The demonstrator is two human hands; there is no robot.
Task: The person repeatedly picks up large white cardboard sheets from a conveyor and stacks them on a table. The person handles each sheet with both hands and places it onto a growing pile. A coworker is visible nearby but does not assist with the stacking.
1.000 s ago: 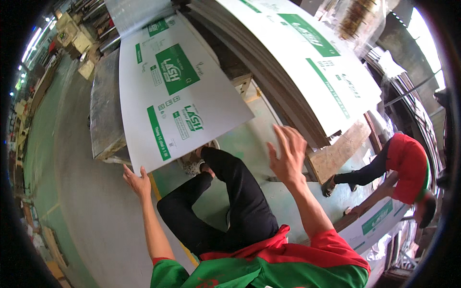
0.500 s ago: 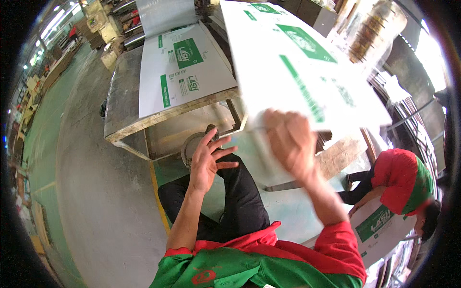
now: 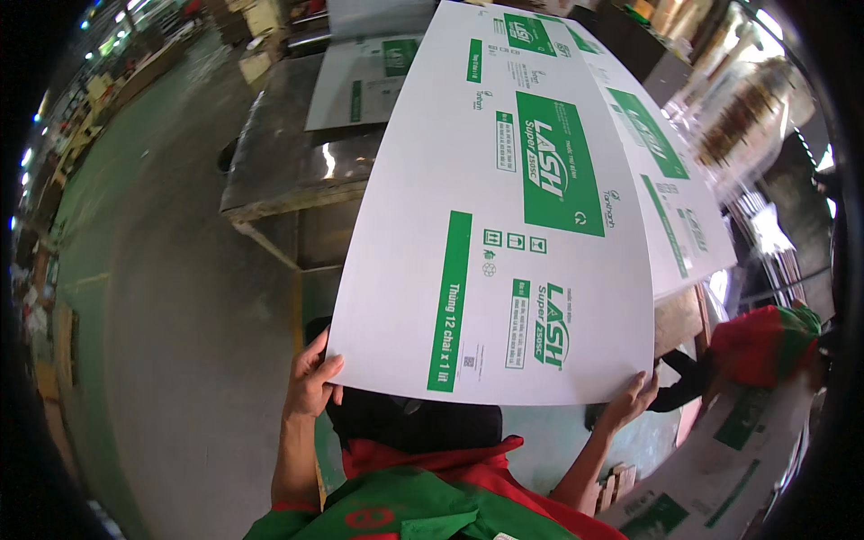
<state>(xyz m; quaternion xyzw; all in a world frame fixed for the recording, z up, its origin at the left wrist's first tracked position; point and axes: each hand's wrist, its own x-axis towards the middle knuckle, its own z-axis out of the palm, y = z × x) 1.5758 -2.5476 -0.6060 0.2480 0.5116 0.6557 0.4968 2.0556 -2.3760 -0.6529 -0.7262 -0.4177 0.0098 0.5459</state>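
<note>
The left hand (image 3: 310, 380), empty half a second earlier, had closed its grip on the printed sheet (image 3: 493, 211) at seven o'clock and the right hand (image 3: 630, 405) at five, giving two-handed control as it extended toward twelve.

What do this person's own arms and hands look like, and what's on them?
The left hand and right hand are ungloved. Both forearms are bare, with no cables in sight. The shirt is green and red, short-sleeved.
</note>
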